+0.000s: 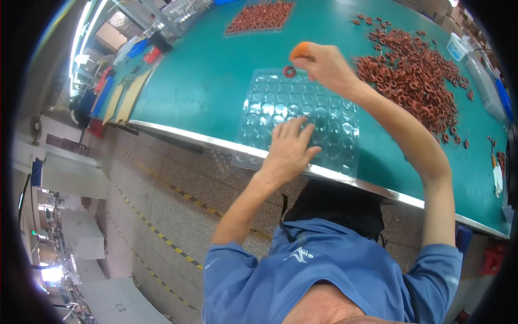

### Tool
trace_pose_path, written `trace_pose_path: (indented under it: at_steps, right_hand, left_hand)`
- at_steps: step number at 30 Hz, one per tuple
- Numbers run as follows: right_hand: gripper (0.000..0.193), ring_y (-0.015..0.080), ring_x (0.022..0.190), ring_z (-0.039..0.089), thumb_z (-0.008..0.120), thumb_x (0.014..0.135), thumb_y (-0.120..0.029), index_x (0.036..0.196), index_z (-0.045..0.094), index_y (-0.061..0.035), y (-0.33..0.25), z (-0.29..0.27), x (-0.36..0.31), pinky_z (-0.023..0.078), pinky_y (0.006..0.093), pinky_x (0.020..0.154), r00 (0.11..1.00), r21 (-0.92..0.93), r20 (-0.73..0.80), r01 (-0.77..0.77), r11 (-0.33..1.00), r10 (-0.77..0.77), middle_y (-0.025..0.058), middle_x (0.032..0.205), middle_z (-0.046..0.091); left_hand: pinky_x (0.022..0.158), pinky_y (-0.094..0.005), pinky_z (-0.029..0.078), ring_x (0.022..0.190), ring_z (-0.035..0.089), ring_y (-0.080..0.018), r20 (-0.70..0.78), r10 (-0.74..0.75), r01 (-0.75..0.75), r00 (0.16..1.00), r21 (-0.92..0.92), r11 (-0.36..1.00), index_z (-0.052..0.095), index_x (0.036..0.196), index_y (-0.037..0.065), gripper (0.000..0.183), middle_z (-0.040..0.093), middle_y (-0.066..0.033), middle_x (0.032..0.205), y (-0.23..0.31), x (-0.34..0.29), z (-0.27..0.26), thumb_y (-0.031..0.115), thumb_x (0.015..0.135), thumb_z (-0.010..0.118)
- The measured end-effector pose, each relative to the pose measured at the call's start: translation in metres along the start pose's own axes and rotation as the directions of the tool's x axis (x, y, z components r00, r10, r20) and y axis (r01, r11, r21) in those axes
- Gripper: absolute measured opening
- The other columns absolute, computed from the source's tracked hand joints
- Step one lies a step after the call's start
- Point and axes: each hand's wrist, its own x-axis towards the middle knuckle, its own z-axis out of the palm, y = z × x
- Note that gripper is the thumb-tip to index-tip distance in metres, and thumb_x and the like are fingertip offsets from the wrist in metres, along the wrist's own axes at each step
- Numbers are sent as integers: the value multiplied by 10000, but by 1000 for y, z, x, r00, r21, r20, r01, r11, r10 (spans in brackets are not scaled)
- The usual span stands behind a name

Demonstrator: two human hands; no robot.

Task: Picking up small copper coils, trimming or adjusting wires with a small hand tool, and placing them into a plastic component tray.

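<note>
My left hand (290,147) lies with fingers spread on the near half of a clear plastic tray (352,156) of round pockets, and holds nothing. Over the tray's far edge, my right hand (324,63) is closed in a pinch, with an orange cover on a fingertip. Just below its fingertips is a small red-brown ring coil (289,72), seemingly held by its thin leads; the exact grip is too small to make out. The pockets that show look bare, while my left hand hides some. The tray's near edge reaches the table's metal rim.
A large heap of red-brown ring coils (415,81) spreads over the green table (189,97) at the right. Farther back stands a filled tray of coils (260,17). A white tub (457,47) sits at the far right, and tan boards (132,96) lie at the left end.
</note>
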Motion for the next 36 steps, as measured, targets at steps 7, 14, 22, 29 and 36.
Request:
trace_pose_path:
  at_steps: [7, 14, 22, 29, 36]
  right_hand:
    - [154, 333, 818, 658, 603, 868, -159, 947, 679, -50, 67, 99, 66, 513, 418, 739, 996, -124, 76, 52, 991, -43, 167, 867, 687]
    - [264, 365, 861, 649, 591, 872, -257, 1034, 637, -54, 41, 42, 84, 506, 468, 772, 973, -378, 111, 231, 897, -204, 200, 866, 673]
    - [253, 305, 858, 660, 644, 859, -235, 1009, 624, -33, 18, -109, -47, 527, 427, 731, 817, -816, 445, 201, 542, 366, 167, 900, 657]
    - [137, 386, 760, 642, 566, 770, 8, 904, 548, 28, 86, -105, -91, 507, 466, 631, 894, -805, 354, 142, 577, 274, 206, 742, 616]
    - [286, 115, 710, 596, 590, 869, -67, 1134, 629, 32, 19, -130, -96, 494, 261, 651, 944, -228, 7, -319, 920, 329, 88, 842, 663]
  left_hand:
    - [1036, -473, 301, 1213, 428, -323, 22, 25, -25, 999, 5, 1000, 502, 1266, 16, 518, 496, -154, 1253, 5, 1, -2, 350, 882, 598]
    - [1067, -486, 288, 1218, 435, -337, 89, -89, 95, 992, -60, 994, 517, 1262, 41, 507, 518, -149, 1243, -7, 3, -18, 319, 857, 641]
    - [1050, -453, 305, 1223, 453, -318, 49, 23, -22, 999, -11, 1000, 506, 1290, 15, 520, 531, -146, 1281, -36, 1, -8, 358, 907, 579]
    - [1017, -427, 333, 1183, 470, -332, 57, 65, -63, 996, -39, 997, 519, 1286, 15, 503, 525, -149, 1280, -32, 0, -6, 356, 921, 576]
    - [953, -385, 439, 1122, 575, -256, -42, -328, 233, 944, -620, 750, 518, 1264, -2, 366, 614, -143, 1193, 8, 21, -22, 169, 944, 565]
